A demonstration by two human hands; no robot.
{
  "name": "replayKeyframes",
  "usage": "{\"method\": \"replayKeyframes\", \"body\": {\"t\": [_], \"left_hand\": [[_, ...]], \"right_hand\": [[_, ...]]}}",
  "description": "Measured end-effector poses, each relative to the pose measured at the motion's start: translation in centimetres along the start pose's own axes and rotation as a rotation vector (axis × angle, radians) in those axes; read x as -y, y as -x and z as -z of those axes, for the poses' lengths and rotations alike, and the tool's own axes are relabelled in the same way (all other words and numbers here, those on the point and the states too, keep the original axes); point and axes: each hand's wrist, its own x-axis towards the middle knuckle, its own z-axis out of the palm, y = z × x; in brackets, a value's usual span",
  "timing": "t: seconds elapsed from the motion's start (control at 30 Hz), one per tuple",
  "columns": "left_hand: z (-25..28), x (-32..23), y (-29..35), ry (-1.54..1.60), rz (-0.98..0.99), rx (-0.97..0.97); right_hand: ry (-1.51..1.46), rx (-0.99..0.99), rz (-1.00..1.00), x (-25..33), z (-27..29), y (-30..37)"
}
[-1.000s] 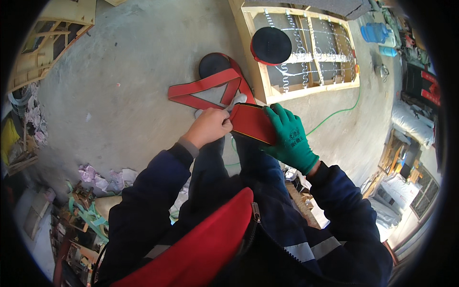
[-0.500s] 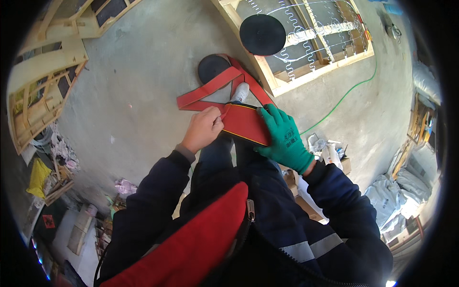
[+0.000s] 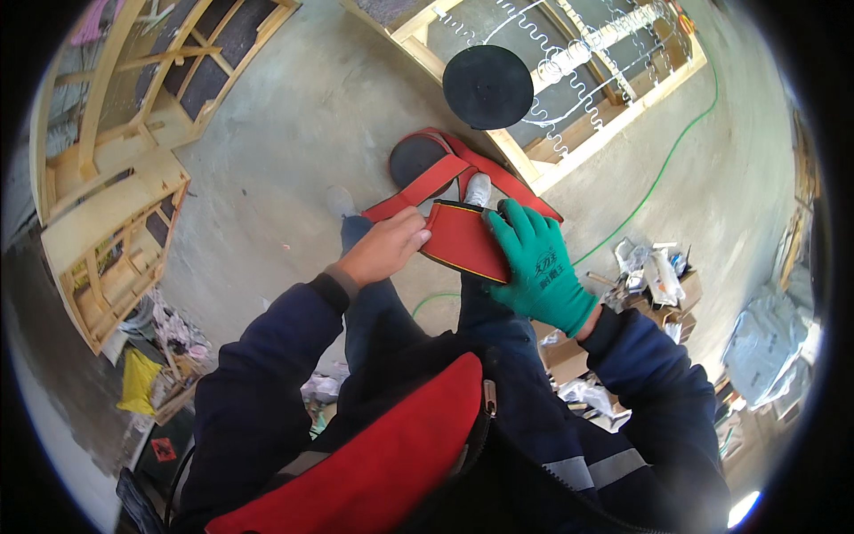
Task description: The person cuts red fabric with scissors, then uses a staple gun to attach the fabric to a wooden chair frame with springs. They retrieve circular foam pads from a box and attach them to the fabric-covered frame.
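A wide red webbing strap with thin yellow lines along its edges is stretched between my hands, in front of my thighs. My bare left hand pinches its left edge between thumb and fingers. On the other side my right hand, in a green work glove, is closed over the right end, with the thumb below and fingers above. Farther off, a long loop of the red webbing lies on the floor around a dark round disc, close to my shoe.
A wooden frame with zigzag wire springs lies at the upper right, a black round disc over its corner. More wooden frames stand at the left. A green hose crosses the floor. Boxes and scraps lie at right.
My view has shifted, so the frames and floor webbing sit differently, and a second shoe shows at left. Both hands keep hold of the strap, a little farther right in the picture.
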Motion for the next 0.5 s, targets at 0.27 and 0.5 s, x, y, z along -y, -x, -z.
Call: {"method": "replayKeyframes", "body": {"t": [0.27, 0.5], "left_hand": [[7.6, 6.6, -3.4, -0.08, -0.182, 0.187], [16.7, 15.7, -0.2, -0.013, -0.131, 0.033]], "right_hand": [[0.007, -0.009, -0.113, 5.1, -2.3, -7.4], [-0.038, -0.034, -0.268, 11.8, -9.4, -16.0]]}}
